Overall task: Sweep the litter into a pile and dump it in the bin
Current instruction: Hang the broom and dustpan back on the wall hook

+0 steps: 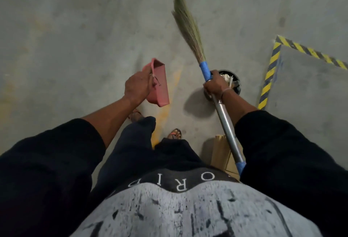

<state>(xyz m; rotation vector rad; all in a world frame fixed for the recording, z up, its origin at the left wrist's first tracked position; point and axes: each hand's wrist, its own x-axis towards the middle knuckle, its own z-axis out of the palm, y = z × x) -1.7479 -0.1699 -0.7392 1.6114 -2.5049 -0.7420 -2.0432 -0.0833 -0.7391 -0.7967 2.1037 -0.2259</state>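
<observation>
My left hand grips a pink dustpan, held above the concrete floor in the middle of the view. Around the metal handle of a grass broom, just below its blue tape, my right hand is wrapped, and the bristles point up and away. Partly hidden behind my right hand stands a small black bin on the floor, with pale litter visible inside it.
Yellow-and-black hazard tape marks a corner on the floor to the right. A brown cardboard box lies near my right foot. My sandalled feet stand on grey concrete with faded yellow stains.
</observation>
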